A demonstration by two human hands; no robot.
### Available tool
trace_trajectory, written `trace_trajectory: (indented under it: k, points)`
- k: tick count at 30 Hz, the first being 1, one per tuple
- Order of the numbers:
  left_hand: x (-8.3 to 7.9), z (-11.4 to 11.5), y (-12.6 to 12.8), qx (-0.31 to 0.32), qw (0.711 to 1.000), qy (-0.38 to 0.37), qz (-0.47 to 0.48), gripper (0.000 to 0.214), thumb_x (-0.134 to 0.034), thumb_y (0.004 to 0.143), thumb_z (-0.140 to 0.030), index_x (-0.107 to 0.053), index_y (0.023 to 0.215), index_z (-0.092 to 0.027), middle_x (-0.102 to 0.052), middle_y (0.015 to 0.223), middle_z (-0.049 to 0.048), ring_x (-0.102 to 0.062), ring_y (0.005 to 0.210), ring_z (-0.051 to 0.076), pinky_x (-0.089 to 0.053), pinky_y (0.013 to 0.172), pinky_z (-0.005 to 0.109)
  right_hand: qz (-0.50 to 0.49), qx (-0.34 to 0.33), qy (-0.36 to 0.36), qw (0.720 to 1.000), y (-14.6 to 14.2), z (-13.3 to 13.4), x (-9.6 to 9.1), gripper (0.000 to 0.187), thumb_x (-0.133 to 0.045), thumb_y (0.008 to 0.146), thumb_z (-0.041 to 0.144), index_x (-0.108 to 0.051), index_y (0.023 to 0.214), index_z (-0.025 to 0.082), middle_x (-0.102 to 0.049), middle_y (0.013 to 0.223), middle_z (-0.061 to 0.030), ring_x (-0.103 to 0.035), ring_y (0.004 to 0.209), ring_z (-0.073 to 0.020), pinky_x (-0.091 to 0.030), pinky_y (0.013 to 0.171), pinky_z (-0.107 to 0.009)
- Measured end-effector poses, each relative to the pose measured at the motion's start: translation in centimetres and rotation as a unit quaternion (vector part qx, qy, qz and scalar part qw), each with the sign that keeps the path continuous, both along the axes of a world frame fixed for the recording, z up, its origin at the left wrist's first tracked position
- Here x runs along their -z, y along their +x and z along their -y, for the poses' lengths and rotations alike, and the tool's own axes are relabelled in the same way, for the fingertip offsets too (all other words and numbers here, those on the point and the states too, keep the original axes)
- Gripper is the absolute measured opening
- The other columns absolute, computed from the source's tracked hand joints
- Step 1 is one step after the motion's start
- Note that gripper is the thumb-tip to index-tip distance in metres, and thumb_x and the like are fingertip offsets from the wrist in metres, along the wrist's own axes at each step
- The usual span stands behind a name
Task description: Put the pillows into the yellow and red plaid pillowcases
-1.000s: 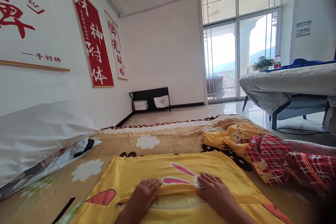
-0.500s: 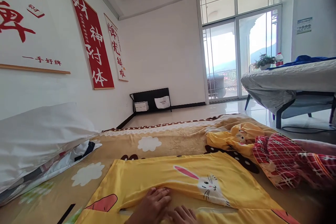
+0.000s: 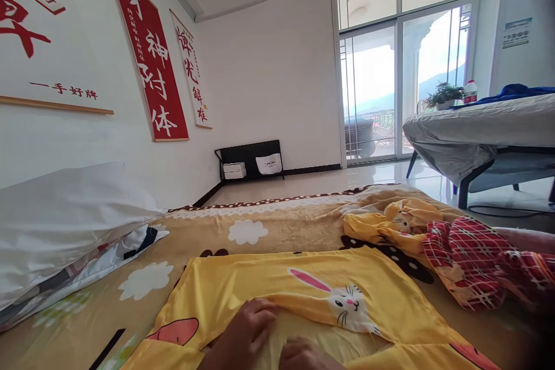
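Note:
A yellow garment (image 3: 243, 277) printed with a white rabbit face and orange carrots lies spread in front of me, with a gap in it that shows paler yellow cloth inside. My left hand (image 3: 245, 329) is closed, its curled fingers at the upper edge of that gap, gripping the fabric. To its right, at the bottom of the view, my right hand (image 3: 307, 355) rests low over the paler cloth. Its fingers are curled in and somewhat blurred, and whatever they hold is hidden.
The garment lies on a tan blanket (image 3: 299, 225) with cloud patterns. At right are a crumpled yellow rabbit-print cloth (image 3: 368, 228) and a red checked cloth (image 3: 470, 260). A white pillow (image 3: 73, 208) stands at left. Beyond are a covered table (image 3: 498, 127) and glass doors (image 3: 368, 98).
The fingers of both my hands have curled in from a flatter pose. My left hand has moved slightly left and up, and the view has shifted a little.

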State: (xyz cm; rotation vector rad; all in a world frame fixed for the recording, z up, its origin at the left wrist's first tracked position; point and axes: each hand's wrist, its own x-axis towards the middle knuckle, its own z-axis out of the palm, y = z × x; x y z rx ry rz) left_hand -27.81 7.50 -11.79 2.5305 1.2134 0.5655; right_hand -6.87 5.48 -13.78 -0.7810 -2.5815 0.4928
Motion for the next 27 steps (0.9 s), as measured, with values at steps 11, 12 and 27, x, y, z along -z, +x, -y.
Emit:
trace_trajectory:
  k: [11, 12, 27]
  points:
    - [0.7, -3.0, -6.6, -0.203, 0.949, -0.128, -0.205, 0.072, -0.026, 0.086, -0.068, -0.023, 0.147, -0.031, -0.014, 0.156, 0.0020, -0.011, 0.144, 0.026, -0.012, 0.114, 0.053, 0.088, 0.270, -0.041, 0.958, 8.0, -9.2, 0.0, 0.060, -0.028, 0.092, 0.056, -0.035, 0.144, 0.028, -0.027, 0.152, -0.0055, -0.020, 0.141, -0.0224, -0.015, 0.113, -0.048]
    - [0.7, -3.4, -7.7, -0.228, 0.941, -0.133, -0.212, 0.072, -0.026, 0.086, -0.068, -0.023, 0.147, -0.030, -0.013, 0.156, 0.0019, -0.010, 0.144, 0.026, -0.011, 0.114, 0.052, 0.100, 0.310, -0.038, 0.945, 9.6, -9.8, 0.5, 0.061, -0.027, 0.091, 0.057, -0.036, 0.144, 0.026, -0.028, 0.152, -0.0061, -0.020, 0.141, -0.0224, -0.015, 0.113, -0.048]
    - [1.2, -5.0, 4.2, -0.052, 0.989, -0.030, -0.136, 0.061, -0.029, 0.093, -0.054, -0.026, 0.147, -0.027, -0.024, 0.153, 0.0054, -0.023, 0.141, 0.023, -0.018, 0.115, 0.049, 0.045, 0.184, 0.018, 0.982, 2.8, -9.4, 0.3, 0.052, -0.037, 0.090, 0.040, -0.043, 0.140, 0.025, -0.041, 0.146, -0.0064, -0.034, 0.136, -0.0183, -0.024, 0.111, -0.038]
